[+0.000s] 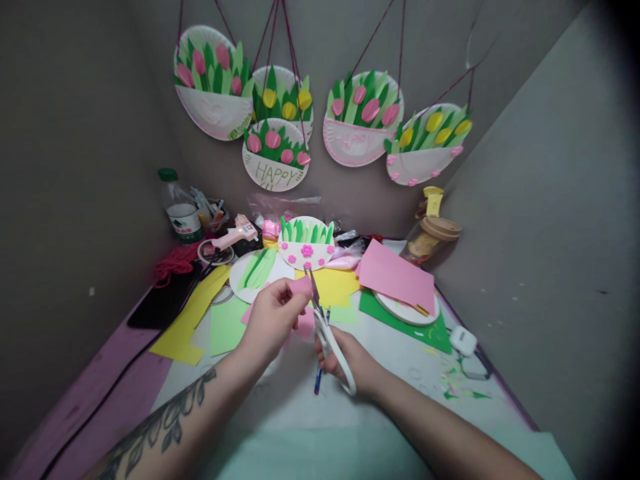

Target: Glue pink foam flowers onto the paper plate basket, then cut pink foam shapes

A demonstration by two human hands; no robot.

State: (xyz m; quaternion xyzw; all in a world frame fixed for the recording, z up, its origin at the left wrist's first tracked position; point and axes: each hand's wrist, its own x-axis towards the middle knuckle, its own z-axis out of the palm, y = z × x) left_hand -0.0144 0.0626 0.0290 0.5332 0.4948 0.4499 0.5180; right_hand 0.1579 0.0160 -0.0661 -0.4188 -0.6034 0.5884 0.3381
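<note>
My left hand (274,313) pinches a small piece of pink paper (301,286) above the middle of the table. My right hand (345,360) grips white-handled scissors (323,327), their blades pointing up and away at the right edge of that paper. Below my hands lie another pink paper piece (305,325) and a blue pencil or pen (318,381), partly covered. Just beyond the blades, a paper-plate basket (307,253) with green paper leaves and pink flowers leans upright. A white plate (239,267) with green leaf strips rests to its left.
Yellow paper (187,333) and light green paper (227,327) lie left. Pink sheets (397,273) cover a white plate and green paper (370,305) at right. A glue gun (235,235), bottle (181,210) and lidded cup (433,237) stand behind. Finished plate baskets (215,110) hang on the wall.
</note>
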